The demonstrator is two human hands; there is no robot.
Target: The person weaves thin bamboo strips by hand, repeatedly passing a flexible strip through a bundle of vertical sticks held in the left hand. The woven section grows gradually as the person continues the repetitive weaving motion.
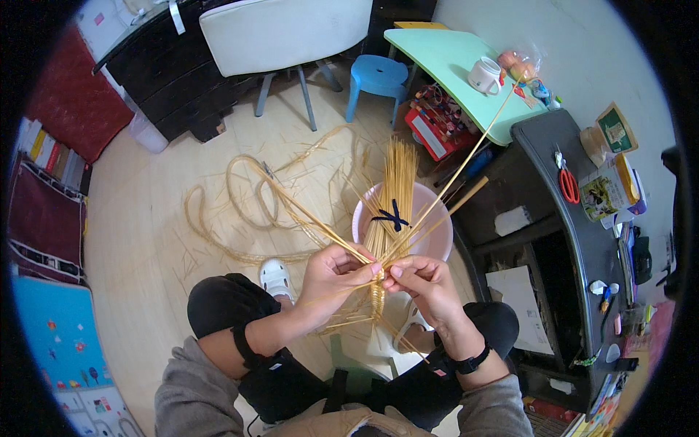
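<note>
A braid of golden straw (pixel 378 297) hangs between my two hands, with loose straws fanning up from its top and thin ends poking out lower down. My left hand (pixel 341 273) pinches several straws that run up to the left. On the other side, my right hand (pixel 418 278) grips the straws at the braid's right edge, where long stalks reach up to the right. Just beyond my hands, a straw bundle (pixel 401 169) tied with a dark cord (pixel 391 217) stands in a pink plastic basin (pixel 439 235).
A long coiled straw braid (pixel 205 232) and straw scraps lie on the floor. A blue stool (pixel 379 74) and white chair (pixel 286 35) stand beyond. At right are a green table (pixel 442 54) with a white mug (pixel 485 75) and a dark desk with red-handled scissors (pixel 568 183).
</note>
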